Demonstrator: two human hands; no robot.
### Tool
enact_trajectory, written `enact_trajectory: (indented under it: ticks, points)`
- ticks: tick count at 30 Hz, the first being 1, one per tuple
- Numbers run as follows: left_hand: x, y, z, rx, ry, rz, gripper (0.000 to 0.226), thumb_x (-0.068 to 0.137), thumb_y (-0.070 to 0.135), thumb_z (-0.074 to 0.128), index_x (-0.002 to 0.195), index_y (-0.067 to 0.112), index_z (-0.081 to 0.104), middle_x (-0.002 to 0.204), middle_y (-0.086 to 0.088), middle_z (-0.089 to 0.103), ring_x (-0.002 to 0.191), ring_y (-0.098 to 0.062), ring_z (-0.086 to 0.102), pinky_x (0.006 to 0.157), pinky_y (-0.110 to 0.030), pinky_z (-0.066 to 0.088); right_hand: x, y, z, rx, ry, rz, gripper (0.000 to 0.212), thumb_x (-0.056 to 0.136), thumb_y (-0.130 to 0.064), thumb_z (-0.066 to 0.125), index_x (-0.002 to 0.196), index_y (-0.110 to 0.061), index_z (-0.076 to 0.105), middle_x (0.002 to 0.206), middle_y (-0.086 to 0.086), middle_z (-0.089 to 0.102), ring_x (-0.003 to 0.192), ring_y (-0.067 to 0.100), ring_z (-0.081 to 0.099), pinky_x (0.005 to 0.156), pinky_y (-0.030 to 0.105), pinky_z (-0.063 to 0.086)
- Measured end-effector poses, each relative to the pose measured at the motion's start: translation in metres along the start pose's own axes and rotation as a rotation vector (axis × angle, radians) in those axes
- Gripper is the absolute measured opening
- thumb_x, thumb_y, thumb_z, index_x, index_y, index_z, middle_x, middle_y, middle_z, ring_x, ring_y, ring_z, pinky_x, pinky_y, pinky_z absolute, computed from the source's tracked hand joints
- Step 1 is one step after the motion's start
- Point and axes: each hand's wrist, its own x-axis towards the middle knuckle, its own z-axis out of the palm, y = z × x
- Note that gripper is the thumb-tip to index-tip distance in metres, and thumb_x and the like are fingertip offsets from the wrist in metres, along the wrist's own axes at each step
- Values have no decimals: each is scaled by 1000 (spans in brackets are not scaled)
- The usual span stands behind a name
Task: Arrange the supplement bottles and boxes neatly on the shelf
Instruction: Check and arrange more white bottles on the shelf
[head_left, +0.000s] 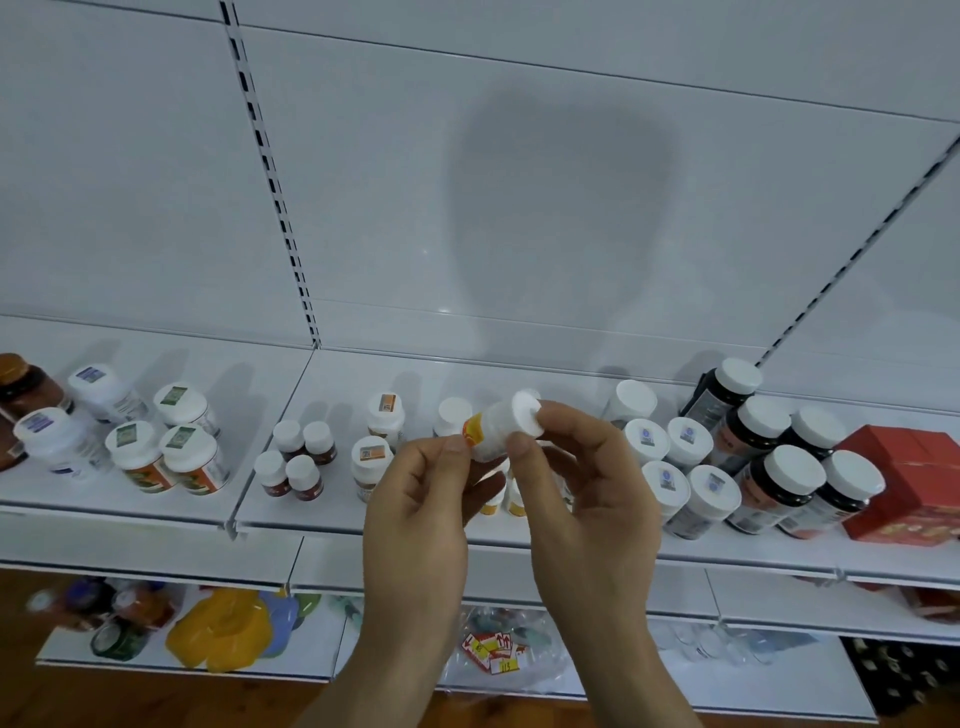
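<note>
Above the shelf (519, 535), a small white bottle (501, 428) lies tilted between both hands: left hand (421, 499) pinches its base, right hand (576, 483) its cap. Inspection step, seemingly; next it needs standing upright among the yellow-labelled bottles (506, 499) below.

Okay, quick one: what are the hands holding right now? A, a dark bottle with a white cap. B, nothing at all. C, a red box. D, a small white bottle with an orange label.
D: both hands, left and right, pinch a small white bottle with an orange label, tilted above the shelf.
</note>
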Motion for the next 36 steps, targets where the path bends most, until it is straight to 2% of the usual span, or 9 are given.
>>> enact_trajectory:
  ticks: [4, 11, 14, 17, 20, 24, 28, 33, 36]
  points:
    - [2, -1, 3, -66, -49, -120, 23, 100, 20, 51, 107, 12, 72, 103, -8, 76, 100, -24, 73, 98, -47, 53, -4, 1, -1, -103, 29, -73, 28, 82, -26, 77, 103, -40, 66, 104, -18, 72, 94, 20, 70, 81, 46, 57]
    - [-1, 0, 5, -109, -126, -121, 30, 92, 26, 54, 112, 12, 70, 104, -8, 76, 100, -23, 73, 92, -42, 55, -3, 7, -5, -146, 47, -149, 28, 84, -21, 74, 106, -37, 65, 104, -13, 72, 91, 22, 70, 79, 42, 57]
    - [-5, 2, 7, -76, -93, -3, 33, 85, 30, 59, 107, 7, 68, 100, -6, 76, 95, -22, 74, 88, -38, 58, -4, 8, -7, -85, 64, -83, 22, 89, -18, 72, 106, -32, 68, 101, -8, 73, 88, 18, 71, 78, 31, 56]
    - [-6, 3, 8, 135, -69, 206, 17, 86, 27, 66, 100, 18, 66, 93, 10, 76, 89, -9, 73, 77, -18, 57, -4, 10, -10, 2, 70, 65, 14, 93, -14, 71, 100, -26, 70, 95, -5, 75, 85, 15, 73, 74, 21, 54]
    - [-6, 0, 6, 315, -14, 356, 21, 82, 29, 73, 100, 33, 62, 99, 26, 71, 93, 2, 69, 74, -9, 51, -5, 9, -12, 56, 46, 169, 14, 95, -13, 66, 97, -26, 70, 86, -1, 76, 79, 21, 73, 67, 23, 56]
    - [-6, -2, 4, 487, -6, 493, 34, 80, 34, 76, 104, 46, 56, 111, 33, 64, 103, 1, 65, 81, -10, 50, -5, 7, -15, 150, 11, 263, 15, 98, -8, 61, 100, -19, 72, 85, 7, 76, 81, 25, 74, 65, 34, 60]
    - [-10, -2, 5, 605, -7, 598, 39, 83, 43, 76, 111, 51, 51, 114, 43, 54, 106, 3, 60, 85, -5, 46, -4, 6, -22, 188, -22, 311, 18, 98, -9, 61, 99, -19, 75, 87, 6, 77, 82, 25, 74, 68, 34, 61]
    - [-13, -3, 8, 642, -49, 641, 45, 84, 36, 72, 118, 51, 48, 115, 39, 56, 108, 2, 59, 85, -5, 44, -1, 5, -32, 188, -39, 288, 18, 97, -8, 61, 99, -19, 76, 89, 9, 77, 82, 25, 74, 69, 36, 62]
    - [-13, -9, 7, 702, -87, 599, 44, 87, 45, 71, 121, 52, 46, 113, 36, 56, 108, 5, 56, 85, -3, 43, 3, 4, -41, 205, -45, 279, 15, 96, -6, 61, 100, -14, 74, 86, 10, 77, 81, 23, 74, 69, 34, 61]
